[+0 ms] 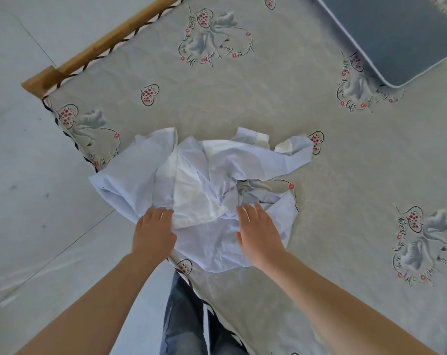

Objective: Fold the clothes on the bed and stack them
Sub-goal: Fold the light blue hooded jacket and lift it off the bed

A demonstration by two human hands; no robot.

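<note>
A crumpled pale blue garment (204, 180) with white lining patches lies bunched near the bed's corner, partly hanging over the edge. My left hand (153, 231) rests on its near left part, fingers curled onto the cloth. My right hand (258, 231) lies flat on its near right part with the fingers straight and spread. Both hands point away from me toward the middle of the bed.
The bed (268, 103) carries a beige sheet printed with hearts and swans, and a wooden frame (94, 47) runs along its far left side. A grey-blue flat pad (396, 34) sits at the top right. Pale tiled floor (38, 175) is on the left.
</note>
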